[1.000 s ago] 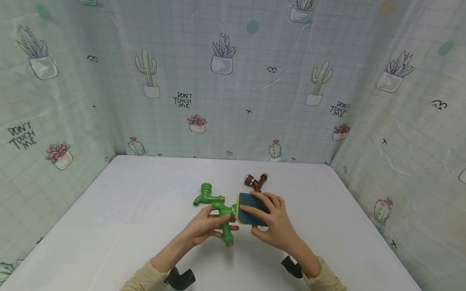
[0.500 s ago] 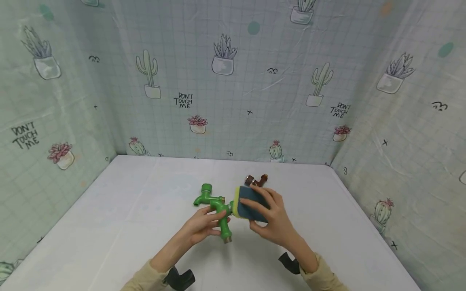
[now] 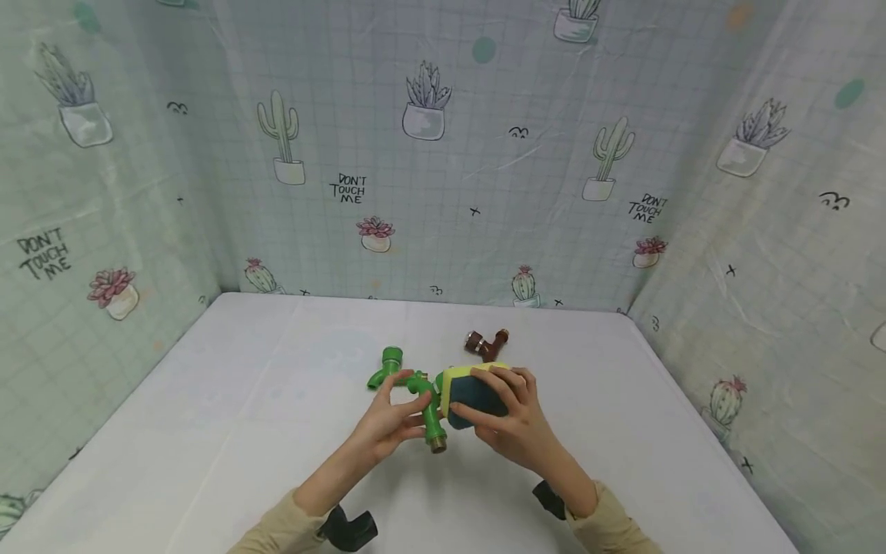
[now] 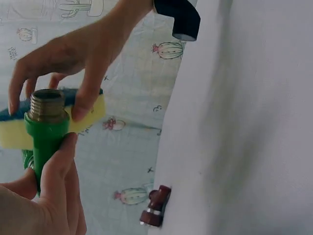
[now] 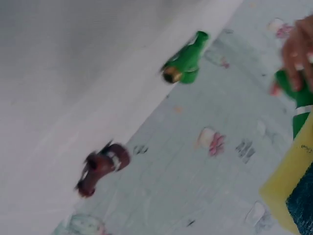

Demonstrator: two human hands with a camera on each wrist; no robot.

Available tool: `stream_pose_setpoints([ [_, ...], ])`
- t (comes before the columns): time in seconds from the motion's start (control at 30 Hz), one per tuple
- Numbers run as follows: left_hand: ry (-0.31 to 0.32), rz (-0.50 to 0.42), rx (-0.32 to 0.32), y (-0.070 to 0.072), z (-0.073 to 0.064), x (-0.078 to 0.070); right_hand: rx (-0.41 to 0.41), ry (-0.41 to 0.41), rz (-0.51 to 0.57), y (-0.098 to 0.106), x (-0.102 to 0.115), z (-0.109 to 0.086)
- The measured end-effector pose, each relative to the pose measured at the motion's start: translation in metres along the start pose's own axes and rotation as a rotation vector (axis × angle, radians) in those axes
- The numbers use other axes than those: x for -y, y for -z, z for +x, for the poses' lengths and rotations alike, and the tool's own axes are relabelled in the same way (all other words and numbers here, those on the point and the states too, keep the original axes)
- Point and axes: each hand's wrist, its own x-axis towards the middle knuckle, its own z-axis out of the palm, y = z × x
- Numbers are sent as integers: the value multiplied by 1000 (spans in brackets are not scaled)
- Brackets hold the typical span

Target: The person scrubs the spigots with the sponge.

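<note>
My left hand (image 3: 388, 423) grips a green tap (image 3: 431, 419), its threaded brass end (image 4: 47, 104) pointing down toward me in the head view. With curled fingers and thumb, my right hand (image 3: 519, 423) holds a two-sided sponge (image 3: 479, 398), yellow foam with a dark blue-green scouring layer. The sponge's yellow side lies against the tap's knob end, which it mostly hides. In the right wrist view part of the held tap (image 5: 302, 100) shows beside the sponge (image 5: 288, 183). A second green tap (image 3: 391, 357) lies just behind my left hand, partly covered by it.
A brown tap (image 3: 487, 346) lies on the white table (image 3: 291, 400), behind my right hand. Black wrist-worn pieces (image 3: 349, 531) sit at both sleeves. A cloth printed with cacti (image 3: 471, 169) walls the table at the back and both sides.
The sponge has tilted, so its yellow edge now shows along the top. The held tap has turned slightly, its threaded end showing more. Both hands rose slightly, then the right lowered again.
</note>
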Motion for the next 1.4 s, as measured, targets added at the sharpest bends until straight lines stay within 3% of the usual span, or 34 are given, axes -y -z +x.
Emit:
stream_pose_setpoints([
  [0.1,9,22,45,-1,-2,1,-13,10,-48,-6,-9,-5],
  [0.2,-10,18,61,1,-3,1,15,-89,-16,-5,-20,-12],
  [0.33,-111,56,-2,4,-2,0,111,-270,147,4,-18,-13],
  [0.4,-165,78,-56,4,0,-1,175,-312,216,7,-9,-8],
  [0.53,-232,65,-144,2,4,-2,287,-260,234,5,11,-1],
  [0.67,-234,43,-163,1,4,-4,329,-242,200,-1,13,-3],
  [0.77,-229,39,-166,3,3,-4,349,-277,151,1,6,-5],
  [0.9,-213,19,-177,6,2,-6,314,-260,138,6,5,-1],
  [1.03,-167,-33,-166,4,5,-8,280,-146,191,6,12,6],
  [1.17,-131,-105,-133,3,7,-8,265,-124,131,4,6,4],
  [1.3,-110,-152,-143,3,6,-7,167,-116,62,4,-1,0],
  [1.4,-82,-204,-152,3,7,-6,102,-13,37,3,4,3],
])
